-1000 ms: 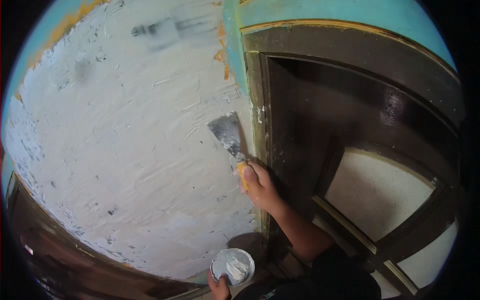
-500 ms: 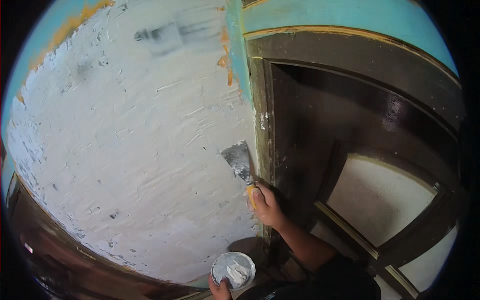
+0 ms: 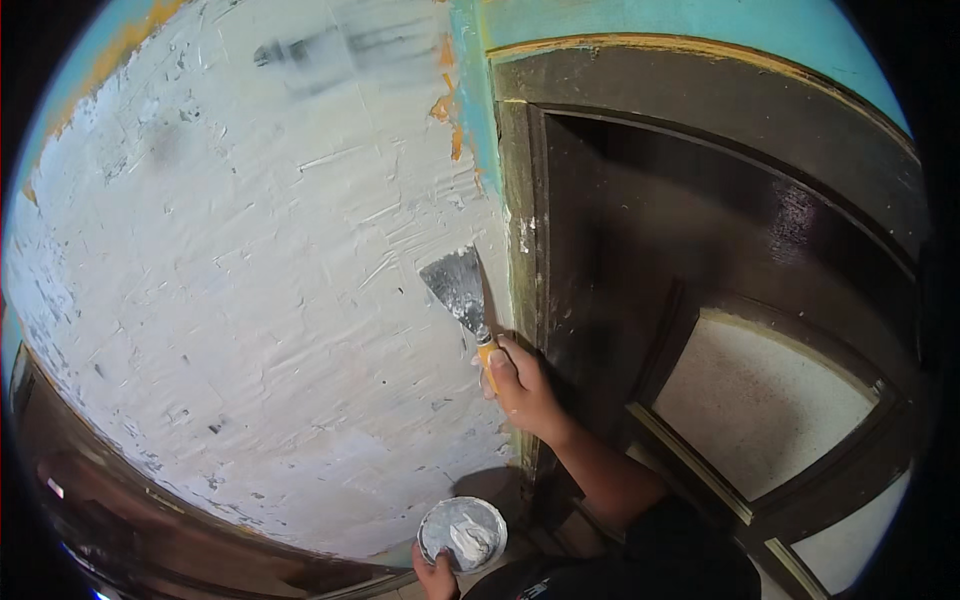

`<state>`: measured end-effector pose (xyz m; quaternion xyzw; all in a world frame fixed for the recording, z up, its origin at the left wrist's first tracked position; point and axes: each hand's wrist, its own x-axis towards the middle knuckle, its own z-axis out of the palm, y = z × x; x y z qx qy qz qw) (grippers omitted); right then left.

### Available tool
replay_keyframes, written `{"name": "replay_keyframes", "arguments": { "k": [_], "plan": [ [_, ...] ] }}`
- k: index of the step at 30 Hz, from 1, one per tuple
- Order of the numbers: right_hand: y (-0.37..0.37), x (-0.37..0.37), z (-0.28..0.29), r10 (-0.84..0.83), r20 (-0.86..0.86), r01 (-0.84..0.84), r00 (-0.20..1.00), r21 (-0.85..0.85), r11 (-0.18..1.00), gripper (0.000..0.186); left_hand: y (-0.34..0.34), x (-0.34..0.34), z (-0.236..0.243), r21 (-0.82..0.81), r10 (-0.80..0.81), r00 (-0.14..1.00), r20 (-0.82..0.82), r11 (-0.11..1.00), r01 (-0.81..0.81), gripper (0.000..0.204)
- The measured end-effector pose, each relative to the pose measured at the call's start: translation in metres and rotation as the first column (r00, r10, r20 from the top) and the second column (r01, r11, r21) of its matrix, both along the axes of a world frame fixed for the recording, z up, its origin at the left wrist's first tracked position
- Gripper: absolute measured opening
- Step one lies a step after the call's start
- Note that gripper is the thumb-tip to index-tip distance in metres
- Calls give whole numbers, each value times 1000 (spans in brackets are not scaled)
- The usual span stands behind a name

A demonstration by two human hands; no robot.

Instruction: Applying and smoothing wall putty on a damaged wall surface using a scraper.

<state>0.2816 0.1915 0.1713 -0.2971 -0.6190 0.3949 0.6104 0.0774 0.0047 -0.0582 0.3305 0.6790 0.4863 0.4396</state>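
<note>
My right hand (image 3: 520, 386) is closed around the yellow handle of a putty knife (image 3: 459, 288). The wide metal blade, smeared with white, lies on or very near the white-coated wall (image 3: 270, 250), close to its right edge by the door frame. Low in the picture my left hand (image 3: 435, 574) grips the rim of a round, shallow container (image 3: 437, 520), thumb over the edge. A lump of white putty (image 3: 471, 537) sits inside it. The coating on the wall shows ridges, scrape lines and a few dark spots; a grey smudge marks it near the top.
A dark wooden door frame (image 3: 522, 220) stands right of the wall, with a dark door (image 3: 640, 230) holding pale panels (image 3: 765, 400). Turquoise paint (image 3: 700, 22) with orange patches borders the coating. Dark brown, shiny furniture or trim (image 3: 130, 510) curves along the lower left.
My right hand and the putty knife have moved up and slightly left along the wall. The left hand still holds the container, shifted only slightly. The view has tilted a little.
</note>
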Motion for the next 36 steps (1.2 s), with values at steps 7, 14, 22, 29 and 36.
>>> {"name": "replay_keyframes", "arguments": {
  "k": [7, 14, 22, 29, 36],
  "plan": [
    [-4, -3, 1, 68, -14, -68, 998, 8, 998, 24, -1, -2, -14, 3, 71, 995, 65, 997, -72, 32],
    [-6, -9, -17, 98, 8, -98, 995, 6, 995, 22, 1, 3, 4, -20, 26, 992, 121, 1000, -24, 38],
    [-6, -9, -31, 98, -12, -98, 995, 7, 995, 22, 2, -1, -8, -119, 91, 990, 104, 990, -78, 49],
    [-14, 0, -13, 100, 34, -101, 994, 20, 995, 21, 2, 4, 5, -119, 112, 984, 136, 988, -97, 54],
    [-2, -16, -5, 69, 100, -69, 993, -6, 998, 24, 7, -2, 7, -221, -68, 997, 46, 972, 77, 56]
  ]
}}
